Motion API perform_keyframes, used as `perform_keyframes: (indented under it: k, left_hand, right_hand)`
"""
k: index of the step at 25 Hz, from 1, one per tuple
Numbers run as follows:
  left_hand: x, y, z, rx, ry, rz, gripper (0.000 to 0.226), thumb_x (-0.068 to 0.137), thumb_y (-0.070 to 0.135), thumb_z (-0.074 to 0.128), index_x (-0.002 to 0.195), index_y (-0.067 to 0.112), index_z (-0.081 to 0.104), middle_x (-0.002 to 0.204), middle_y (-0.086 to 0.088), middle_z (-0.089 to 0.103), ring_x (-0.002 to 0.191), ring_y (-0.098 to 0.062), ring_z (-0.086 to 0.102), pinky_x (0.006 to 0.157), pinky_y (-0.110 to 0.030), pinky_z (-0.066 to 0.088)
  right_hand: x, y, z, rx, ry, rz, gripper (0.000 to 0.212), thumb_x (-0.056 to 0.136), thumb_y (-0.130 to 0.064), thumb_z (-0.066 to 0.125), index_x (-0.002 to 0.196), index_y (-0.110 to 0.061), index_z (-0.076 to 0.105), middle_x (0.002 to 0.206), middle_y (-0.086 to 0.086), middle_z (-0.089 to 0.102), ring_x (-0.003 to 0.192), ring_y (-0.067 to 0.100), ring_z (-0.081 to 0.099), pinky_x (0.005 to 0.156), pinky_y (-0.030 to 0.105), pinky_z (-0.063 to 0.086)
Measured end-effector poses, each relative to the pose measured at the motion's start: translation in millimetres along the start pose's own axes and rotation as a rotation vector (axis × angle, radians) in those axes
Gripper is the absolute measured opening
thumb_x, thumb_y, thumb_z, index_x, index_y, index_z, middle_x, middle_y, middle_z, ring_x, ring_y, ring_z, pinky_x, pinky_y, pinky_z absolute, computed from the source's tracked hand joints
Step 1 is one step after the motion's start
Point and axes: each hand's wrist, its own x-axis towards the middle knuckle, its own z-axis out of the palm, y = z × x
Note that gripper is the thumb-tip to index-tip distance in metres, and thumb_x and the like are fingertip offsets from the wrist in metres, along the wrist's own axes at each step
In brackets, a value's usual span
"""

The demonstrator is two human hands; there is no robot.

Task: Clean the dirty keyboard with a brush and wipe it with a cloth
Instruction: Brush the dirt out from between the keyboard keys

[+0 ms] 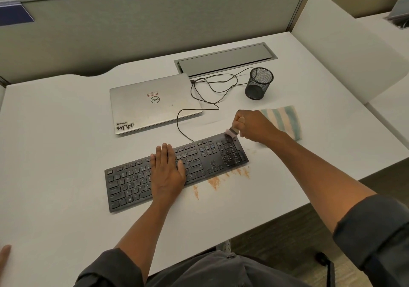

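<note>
A: Where do you stand?

B: Mid-brushing. Your right hand (252, 125) grips the brush (232, 131), bristles on the keyboard (177, 169) at its far right corner; your left hand (167, 167) lies flat on the middle keys. Orange dust (214, 182) streaks the tabletop (55, 142) just in front of the keyboard.

A: What's left?

B: Wiping. The striped cloth (282, 120) lies beyond the keyboard's right end, behind your right hand, not yet picked up.

Both arms are bare from wrist to above the elbow. The dark grey sleeves (376, 238) are pushed up into thick, creased cuffs there. The left hand (167, 171) and right hand (252, 126) wear no gloves, rings or watch. Dark grey clothing (221, 269) covers the torso.
</note>
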Motion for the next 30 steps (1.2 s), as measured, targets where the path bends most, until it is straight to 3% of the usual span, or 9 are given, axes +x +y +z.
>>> perform_keyframes:
  k: [2, 5, 7, 9, 12, 14, 19, 24, 30]
  left_hand:
    - [-0.2, -0.4, -0.6, -0.001, 0.004, -0.002, 0.071, 0.099, 0.042, 0.018, 0.159, 0.004, 0.020, 0.166, -0.015, 0.021, 0.155, -0.029, 0.012, 0.127, -0.043, 0.002]
    - [-0.2, -0.4, 0.1, -0.006, 0.010, 0.000, 0.071, 0.099, 0.041, 0.019, 0.159, 0.003, 0.022, 0.166, -0.015, 0.022, 0.155, -0.029, 0.013, 0.127, -0.043, 0.003]
    - [-0.6, -1.0, 1.4, -0.015, 0.021, 0.001, 0.069, 0.099, 0.040, 0.022, 0.158, 0.003, 0.024, 0.165, -0.015, 0.024, 0.155, -0.029, 0.014, 0.127, -0.044, 0.005]
    - [-0.6, -1.5, 2.4, -0.018, 0.020, 0.001, 0.068, 0.100, 0.039, 0.024, 0.158, 0.003, 0.023, 0.165, -0.015, 0.023, 0.155, -0.029, 0.013, 0.127, -0.045, 0.006]
    - [-0.7, -0.6, 1.2, -0.015, 0.015, 0.000, 0.068, 0.100, 0.039, 0.023, 0.159, 0.003, 0.022, 0.166, -0.015, 0.022, 0.155, -0.029, 0.012, 0.127, -0.045, 0.005]
    - [-0.8, -0.3, 0.7, -0.006, 0.009, 0.003, 0.068, 0.101, 0.039, 0.023, 0.159, 0.004, 0.022, 0.166, -0.015, 0.021, 0.155, -0.029, 0.011, 0.127, -0.044, 0.004]
    - [-0.2, -0.3, 1.0, -0.008, 0.001, -0.004, 0.069, 0.100, 0.040, 0.021, 0.159, 0.004, 0.021, 0.166, -0.015, 0.020, 0.156, -0.029, 0.010, 0.127, -0.045, 0.005]
    - [-0.1, 0.3, 0.7, -0.008, 0.001, -0.005, 0.069, 0.100, 0.040, 0.021, 0.159, 0.004, 0.021, 0.166, -0.014, 0.021, 0.156, -0.029, 0.011, 0.127, -0.045, 0.006]
    - [0.0, 0.2, 0.9, -0.007, 0.006, -0.008, 0.070, 0.099, 0.040, 0.021, 0.159, 0.004, 0.022, 0.166, -0.014, 0.022, 0.155, -0.029, 0.012, 0.127, -0.044, 0.004]
  right_hand:
    - [-2.4, -0.5, 5.3, 0.071, 0.024, 0.026, 0.012, 0.093, -0.023, 0.058, 0.094, -0.012, 0.065, 0.084, 0.003, 0.066, 0.089, 0.030, 0.067, 0.081, 0.044, 0.055]
    - [-6.0, -2.5, 9.8, 0.017, -0.115, 0.104, 0.025, 0.096, -0.020, 0.053, 0.103, -0.004, 0.070, 0.095, 0.008, 0.071, 0.092, 0.030, 0.069, 0.074, 0.032, 0.052]
    - [-6.2, -1.2, 4.1, -0.034, -0.251, 0.141, 0.032, 0.095, -0.019, 0.049, 0.094, 0.004, 0.072, 0.084, 0.017, 0.075, 0.075, 0.032, 0.072, 0.058, 0.027, 0.049]
    - [-5.0, 2.7, -1.2, -0.026, -0.233, 0.127, 0.035, 0.094, -0.021, 0.048, 0.085, 0.004, 0.070, 0.075, 0.019, 0.074, 0.064, 0.033, 0.070, 0.053, 0.026, 0.048]
    - [-7.2, 5.4, -0.8, 0.104, -0.056, 0.107, 0.021, 0.096, -0.022, 0.050, 0.094, -0.006, 0.064, 0.076, 0.014, 0.073, 0.064, 0.030, 0.068, 0.054, 0.031, 0.050]
    - [-10.4, 4.7, 2.8, 0.133, -0.026, 0.108, 0.015, 0.095, -0.019, 0.049, 0.093, -0.010, 0.061, 0.074, 0.011, 0.071, 0.059, 0.022, 0.064, 0.050, 0.027, 0.048]
    - [-14.4, 3.5, 3.7, -0.083, -0.252, 0.170, 0.034, 0.086, -0.009, 0.045, 0.059, -0.003, 0.065, 0.050, 0.008, 0.065, 0.036, 0.015, 0.054, 0.045, 0.020, 0.043]
    - [-7.2, 0.8, 0.8, 0.040, -0.039, 0.141, 0.028, 0.093, -0.018, 0.048, 0.078, -0.003, 0.067, 0.066, 0.013, 0.072, 0.051, 0.022, 0.063, 0.045, 0.023, 0.043]
    - [-12.2, 5.9, 9.1, -0.061, -0.248, 0.189, 0.033, 0.089, -0.010, 0.046, 0.072, 0.002, 0.071, 0.060, 0.012, 0.071, 0.042, 0.017, 0.059, 0.048, 0.021, 0.046]
